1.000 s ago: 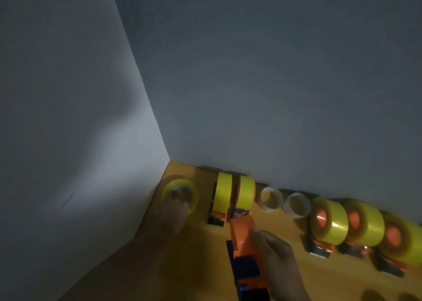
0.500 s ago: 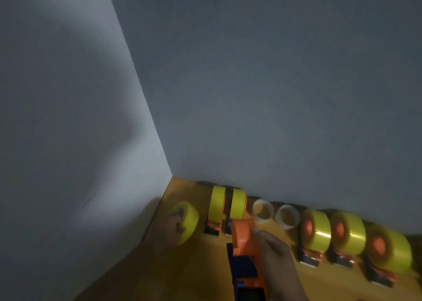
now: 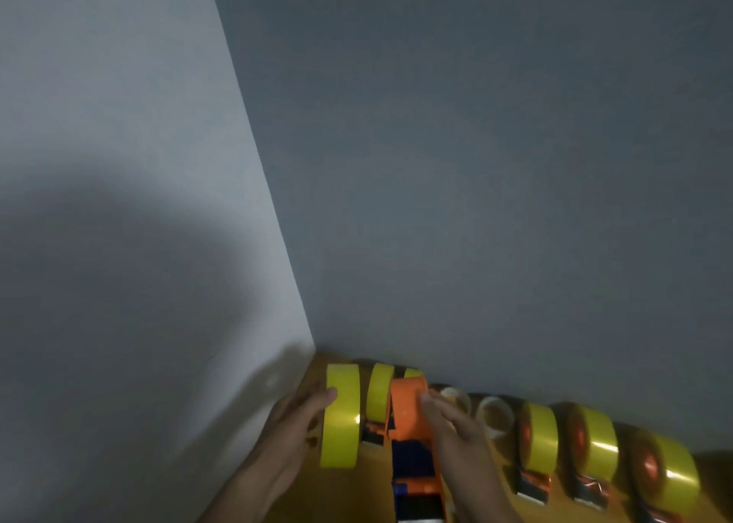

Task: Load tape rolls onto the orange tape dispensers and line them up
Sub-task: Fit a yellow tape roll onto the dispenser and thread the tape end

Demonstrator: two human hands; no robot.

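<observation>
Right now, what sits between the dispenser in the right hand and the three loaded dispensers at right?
In the head view, two empty tape cores stand on the table between the orange dispenser held by the right hand and the nearest loaded dispenser.

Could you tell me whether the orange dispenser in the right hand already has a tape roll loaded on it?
Not loaded. The orange dispenser shows a bare orange hub in the right hand, while the left hand holds the yellow tape roll beside it.

No text, label or number is legible on anything here.
</observation>
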